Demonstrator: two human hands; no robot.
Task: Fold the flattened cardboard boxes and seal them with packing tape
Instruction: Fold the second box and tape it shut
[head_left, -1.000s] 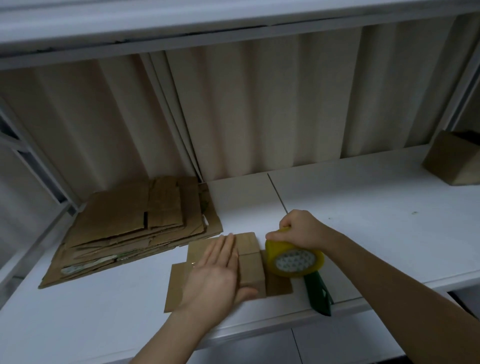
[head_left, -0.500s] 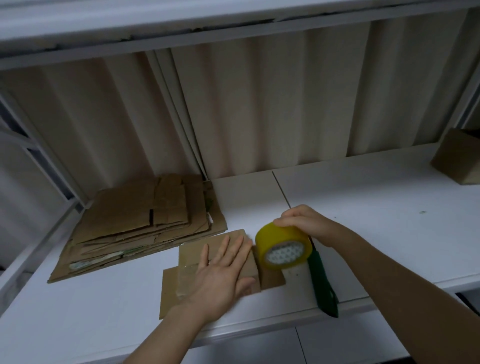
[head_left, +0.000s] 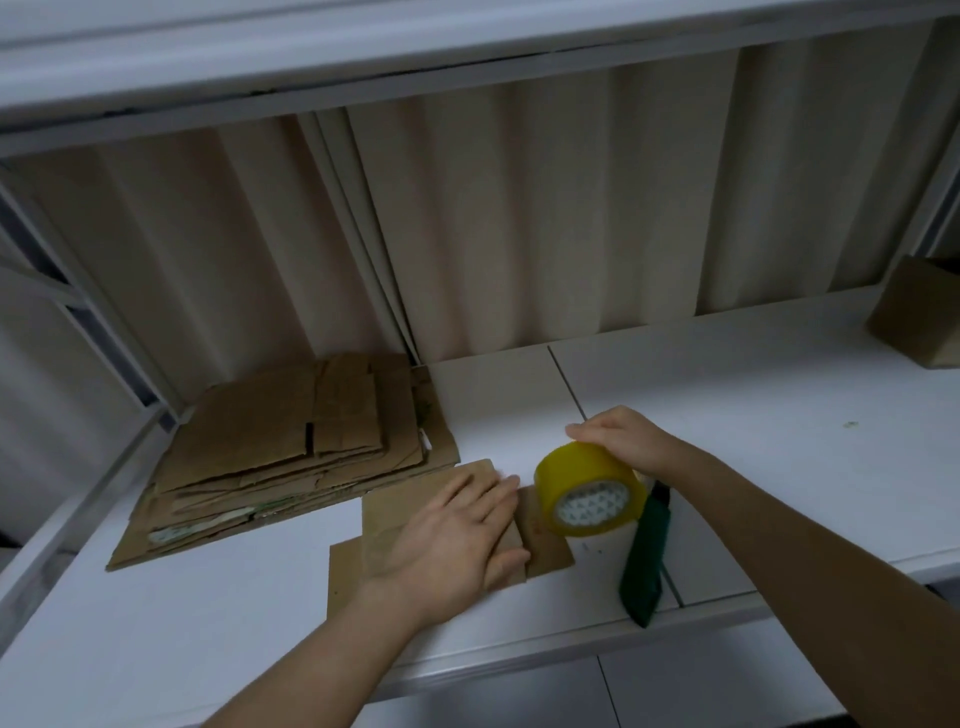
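A small brown cardboard box (head_left: 400, 512) lies on the white shelf (head_left: 779, 467) near its front edge, with flaps spread flat at its left and right. My left hand (head_left: 457, 540) presses flat on top of it, fingers straight. My right hand (head_left: 621, 444) grips a yellow roll of packing tape (head_left: 589, 491) from above, holding it just right of the box over the right flap. The roll's white patterned core faces me.
A stack of flattened cardboard boxes (head_left: 291, 452) lies at the back left of the shelf. A green utility knife (head_left: 647, 561) rests at the shelf's front edge, right of the tape. A folded brown box (head_left: 919, 319) stands at the far right. A ribbed wall backs the shelf.
My right hand has lifted the tape roll and carried it up and slightly left, away from the knife. My left hand has stayed pressed flat on the box.
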